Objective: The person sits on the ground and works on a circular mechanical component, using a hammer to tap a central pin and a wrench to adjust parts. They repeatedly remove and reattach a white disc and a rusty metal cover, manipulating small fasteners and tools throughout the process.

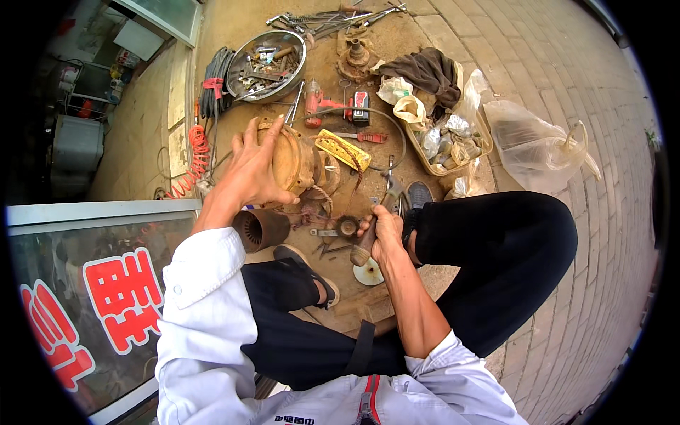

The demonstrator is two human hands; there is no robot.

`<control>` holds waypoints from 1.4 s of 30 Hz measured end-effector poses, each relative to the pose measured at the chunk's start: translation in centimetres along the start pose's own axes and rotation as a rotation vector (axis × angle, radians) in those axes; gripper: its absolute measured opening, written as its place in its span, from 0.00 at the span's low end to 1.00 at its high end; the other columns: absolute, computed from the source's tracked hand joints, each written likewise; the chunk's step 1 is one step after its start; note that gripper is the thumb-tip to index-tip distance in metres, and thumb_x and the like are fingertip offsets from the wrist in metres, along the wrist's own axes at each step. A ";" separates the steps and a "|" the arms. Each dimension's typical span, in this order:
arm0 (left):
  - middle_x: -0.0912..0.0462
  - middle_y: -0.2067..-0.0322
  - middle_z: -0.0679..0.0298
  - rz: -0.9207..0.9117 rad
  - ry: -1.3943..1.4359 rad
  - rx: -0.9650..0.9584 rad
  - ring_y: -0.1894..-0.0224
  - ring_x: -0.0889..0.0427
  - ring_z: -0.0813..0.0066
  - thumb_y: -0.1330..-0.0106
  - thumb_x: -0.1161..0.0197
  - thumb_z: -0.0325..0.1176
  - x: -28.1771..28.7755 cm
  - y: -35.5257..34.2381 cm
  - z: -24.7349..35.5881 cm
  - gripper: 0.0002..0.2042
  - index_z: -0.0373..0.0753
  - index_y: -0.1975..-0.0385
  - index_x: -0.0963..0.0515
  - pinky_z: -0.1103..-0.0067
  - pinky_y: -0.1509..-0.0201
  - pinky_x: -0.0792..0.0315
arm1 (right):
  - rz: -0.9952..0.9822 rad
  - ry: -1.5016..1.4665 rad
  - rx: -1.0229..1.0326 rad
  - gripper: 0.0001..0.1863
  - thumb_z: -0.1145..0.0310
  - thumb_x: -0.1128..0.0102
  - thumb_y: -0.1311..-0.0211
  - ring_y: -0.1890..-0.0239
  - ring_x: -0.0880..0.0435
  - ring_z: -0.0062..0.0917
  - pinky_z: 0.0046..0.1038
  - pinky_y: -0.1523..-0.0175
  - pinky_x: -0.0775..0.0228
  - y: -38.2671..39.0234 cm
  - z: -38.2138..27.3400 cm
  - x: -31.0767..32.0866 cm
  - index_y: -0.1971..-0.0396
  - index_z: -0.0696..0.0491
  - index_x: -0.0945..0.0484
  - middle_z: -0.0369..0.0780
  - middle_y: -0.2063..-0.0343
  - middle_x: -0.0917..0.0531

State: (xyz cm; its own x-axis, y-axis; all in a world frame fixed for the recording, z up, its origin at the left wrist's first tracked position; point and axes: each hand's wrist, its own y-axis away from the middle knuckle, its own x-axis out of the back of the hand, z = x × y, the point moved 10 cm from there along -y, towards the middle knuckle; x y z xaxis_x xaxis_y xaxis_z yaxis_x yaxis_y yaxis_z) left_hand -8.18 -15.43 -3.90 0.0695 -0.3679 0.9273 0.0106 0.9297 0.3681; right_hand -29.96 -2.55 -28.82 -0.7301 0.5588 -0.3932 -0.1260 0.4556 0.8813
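Note:
My left hand grips a round, rusty yellow-brown metal housing, fingers spread over its top and side. My right hand is closed on a hammer with a brown handle, its metal head angled up and away from me. Below the housing lies a hollow metal cylinder with slots inside. A round dark part and a white disc lie beside my right hand. A yellow slotted piece is just right of the housing.
A steel bowl of hardware, a red power drill, a rusty flanged part and long tools lie farther back. A cluttered basket and plastic bag are right. A coiled red hose and glass panel are left.

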 end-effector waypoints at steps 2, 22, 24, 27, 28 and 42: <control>0.53 0.25 0.31 0.006 0.010 0.000 0.27 0.47 0.23 0.74 0.12 0.46 -0.1 0.1 -0.5 0.74 0.52 0.19 0.54 0.47 0.24 0.41 | -0.048 -0.044 0.254 0.07 0.69 0.47 0.28 0.85 0.25 0.27 0.33 0.81 0.26 5.3 -4.3 -4.0 0.61 0.54 0.35 0.38 0.78 0.26; 0.51 0.26 0.30 0.042 0.034 -0.003 0.28 0.45 0.24 0.74 0.15 0.44 0.2 0.4 -0.8 0.71 0.49 0.20 0.50 0.49 0.25 0.39 | -0.481 0.399 0.294 0.10 0.75 0.43 0.35 0.88 0.26 0.23 0.28 0.84 0.31 11.1 -2.4 -12.2 0.58 0.57 0.32 0.37 0.82 0.25; 0.51 0.26 0.30 0.056 0.042 -0.012 0.28 0.45 0.24 0.75 0.15 0.44 -0.2 0.4 -0.4 0.71 0.49 0.20 0.50 0.50 0.25 0.39 | -0.344 0.187 0.390 0.08 0.76 0.45 0.34 0.88 0.27 0.22 0.28 0.84 0.31 10.3 -5.1 -11.0 0.58 0.55 0.32 0.38 0.82 0.25; 0.50 0.26 0.31 0.060 0.033 -0.012 0.28 0.45 0.24 0.74 0.14 0.44 0.2 0.1 -0.2 0.71 0.49 0.20 0.50 0.50 0.25 0.39 | -0.243 0.137 0.470 0.08 0.76 0.44 0.35 0.87 0.26 0.22 0.28 0.83 0.29 9.8 -6.5 -10.1 0.59 0.57 0.32 0.38 0.82 0.25; 0.50 0.26 0.31 0.062 0.035 -0.009 0.28 0.44 0.25 0.74 0.15 0.43 0.2 0.2 -0.2 0.71 0.49 0.20 0.50 0.50 0.25 0.39 | -0.285 0.292 0.426 0.09 0.76 0.44 0.35 0.86 0.25 0.22 0.28 0.82 0.29 9.8 -5.2 -10.4 0.58 0.57 0.31 0.38 0.81 0.25; 0.51 0.26 0.29 0.097 0.073 -0.055 0.28 0.47 0.20 0.74 0.13 0.44 0.3 0.5 -0.4 0.70 0.50 0.20 0.49 0.45 0.26 0.37 | -0.459 0.428 0.365 0.09 0.79 0.43 0.38 0.88 0.26 0.21 0.27 0.84 0.34 10.4 -4.0 -13.0 0.59 0.59 0.31 0.37 0.80 0.25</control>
State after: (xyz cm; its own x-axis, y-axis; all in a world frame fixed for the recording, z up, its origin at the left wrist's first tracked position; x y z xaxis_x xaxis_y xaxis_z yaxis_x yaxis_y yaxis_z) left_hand -7.74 -15.06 -3.41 0.1449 -0.2757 0.9502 0.0550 0.9611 0.2705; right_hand -24.47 -7.79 -13.49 -0.8659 -0.0302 -0.4993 -0.3052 0.8228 0.4795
